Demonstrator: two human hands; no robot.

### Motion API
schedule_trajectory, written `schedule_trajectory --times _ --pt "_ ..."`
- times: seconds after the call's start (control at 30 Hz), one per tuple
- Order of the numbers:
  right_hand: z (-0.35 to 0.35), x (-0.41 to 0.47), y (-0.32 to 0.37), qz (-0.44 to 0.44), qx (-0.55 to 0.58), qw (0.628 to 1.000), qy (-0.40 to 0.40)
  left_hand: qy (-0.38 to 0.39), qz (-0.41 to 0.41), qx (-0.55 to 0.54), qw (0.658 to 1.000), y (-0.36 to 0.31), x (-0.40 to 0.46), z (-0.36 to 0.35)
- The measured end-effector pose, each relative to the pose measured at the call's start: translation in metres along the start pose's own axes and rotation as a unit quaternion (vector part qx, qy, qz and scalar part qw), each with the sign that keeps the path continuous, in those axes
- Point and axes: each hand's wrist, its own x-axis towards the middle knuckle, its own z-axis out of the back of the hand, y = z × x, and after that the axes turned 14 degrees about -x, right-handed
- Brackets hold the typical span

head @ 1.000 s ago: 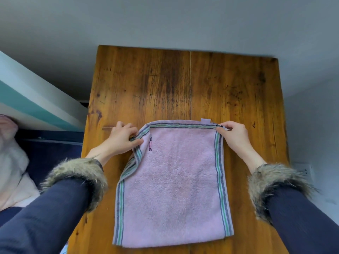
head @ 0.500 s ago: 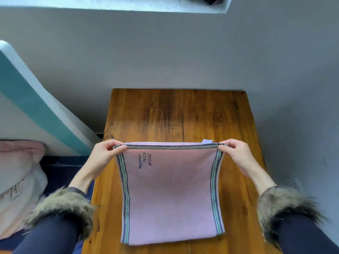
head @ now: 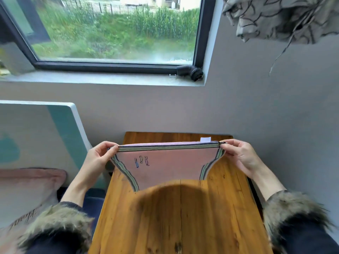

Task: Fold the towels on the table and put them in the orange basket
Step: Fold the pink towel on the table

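The left hand (head: 97, 160) pinches the left top corner of the pink towel (head: 165, 167) between thumb and curled fingers; the right hand (head: 240, 154) has the same pinching grip on the right top corner; the striped top hem is stretched taut between them, a white label (head: 205, 139) standing up near the right end; the towel hangs lifted above the wooden table (head: 183, 217), its lower edge curling away from the camera; a window (head: 113, 32) sits in the grey wall behind.
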Motion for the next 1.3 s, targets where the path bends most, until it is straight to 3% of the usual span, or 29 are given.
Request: schedule_trajectory --times 0.13,0.23,0.57,0.83,1.1,1.3 --pt "-0.004 -0.004 0.019 0.052 -0.029 0.998 -0.008 -0.002 -0.026 0.018 1.0 -0.017 0.0 0.01" --pt "-0.006 -0.01 0.027 0.047 -0.062 0.997 0.017 0.027 0.011 0.057 0.998 -0.021 0.001 0.019" --pt "0.022 -0.042 0.001 -0.144 -0.148 0.957 0.206 0.121 0.191 -0.044 0.973 -0.006 -0.023 0.025" --pt "-0.012 -0.003 -0.059 -0.243 -0.215 0.942 0.091 0.029 0.228 0.064 0.971 0.088 -0.006 0.0" --pt "-0.045 0.083 -0.142 -0.199 -0.251 0.947 -0.026 -0.035 0.153 0.209 0.965 0.181 0.059 -0.018" --pt "-0.058 0.134 -0.189 -0.164 -0.279 0.941 -0.097 -0.033 0.096 0.297 0.95 0.219 0.113 -0.033"
